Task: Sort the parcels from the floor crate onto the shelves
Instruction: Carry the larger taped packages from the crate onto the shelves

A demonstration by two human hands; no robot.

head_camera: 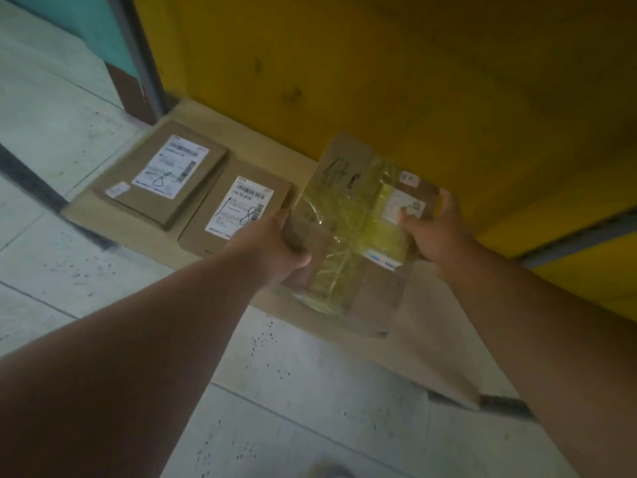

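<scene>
The taped parcel [348,232] looks like a flat, stiff cardboard box, probably light enough for two hands; its glossy yellowish tape may be slick, so the bare cardboard edges seem the safer place to hold it. It hangs just above a low, paper-covered shelf [255,139] before a yellow wall [379,63] (touching or not, I cannot tell), right of two labelled parcels [162,174] lying flat. The left hand [275,246] has its grip curled round the near left edge, thumb on top; the right hand [434,229] clasps the right edge, thumb pressed on the small label [401,205], fingers hidden beneath.
</scene>
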